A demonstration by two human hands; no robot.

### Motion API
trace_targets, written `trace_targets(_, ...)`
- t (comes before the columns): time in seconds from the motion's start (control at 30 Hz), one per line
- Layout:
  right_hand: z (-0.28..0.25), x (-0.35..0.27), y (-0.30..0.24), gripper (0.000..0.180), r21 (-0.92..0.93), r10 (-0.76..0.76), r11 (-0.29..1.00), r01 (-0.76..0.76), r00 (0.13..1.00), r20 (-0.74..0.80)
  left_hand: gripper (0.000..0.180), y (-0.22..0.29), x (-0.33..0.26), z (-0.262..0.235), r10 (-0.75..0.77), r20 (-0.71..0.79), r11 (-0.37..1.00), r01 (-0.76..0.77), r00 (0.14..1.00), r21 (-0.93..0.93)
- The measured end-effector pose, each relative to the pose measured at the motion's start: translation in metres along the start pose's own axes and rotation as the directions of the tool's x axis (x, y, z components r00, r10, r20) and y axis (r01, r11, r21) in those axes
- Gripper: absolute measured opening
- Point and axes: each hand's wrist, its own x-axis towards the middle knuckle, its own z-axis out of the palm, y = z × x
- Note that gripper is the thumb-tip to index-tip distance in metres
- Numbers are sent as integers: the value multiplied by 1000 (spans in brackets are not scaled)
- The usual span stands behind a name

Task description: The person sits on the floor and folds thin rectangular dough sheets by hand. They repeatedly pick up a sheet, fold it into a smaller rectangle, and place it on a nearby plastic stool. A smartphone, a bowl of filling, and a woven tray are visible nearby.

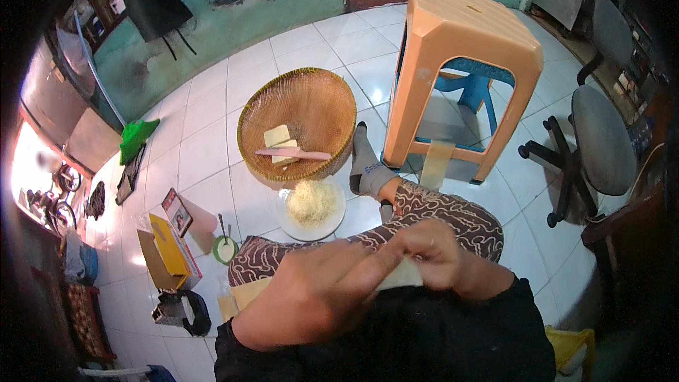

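I see both hands raised close before the chest. The left hand (pixel 315 293) and right hand (pixel 442 258) each have their fingers closed on a pale, thin wrapper sheet (pixel 402 276), held between them above the lap. On the tiled floor ahead, a white plate (pixel 311 230) holds shredded filling, just beside a woven basket (pixel 297 124).

Person's own body, seen from above: black long-sleeved top, sleeves reaching down to approx. the wrists, fabric plain w/ no print visible. Left hand (pixel 311 296) and right hand (pixel 437 253) are bare, no gloves; can't tell any ring or watch. Trousers (pixel 453 216) are dark brown w/ a pale curling batik-type pattern all over. Grey sock (pixel 364 163) on one foot, darker at toe & heel.
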Motion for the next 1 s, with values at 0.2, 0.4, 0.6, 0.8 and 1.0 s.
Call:
trace_targets(0.2, -57, -19, 18, 18, 327, 243, 939, -111, 885, -397, 40, -26, -13, 23, -130, -471, 912, -80, 873, -402)
trace_targets(0.4, -129, -34, 56, 18, 240, 121, 968, 70, 708, -695, 33, -69, -63, 68, -434, -346, 856, 260, 832, -447)
trace_targets(0.6, -185, -33, 137, 24, 357, 319, 930, -90, 683, -658, 23, -101, -126, 104, -668, -278, 725, 520, 690, -451)
trace_targets(0.8, -232, -40, 261, 37, 440, 568, 710, -550, 79, -819, 27, -137, -200, 153, -796, -430, 561, 786, 427, -260)
trace_targets(1.0, -265, -87, 347, 52, -130, 322, 732, -668, 509, -799, 34, -156, -271, 224, -988, -114, 152, 531, 104, -834)
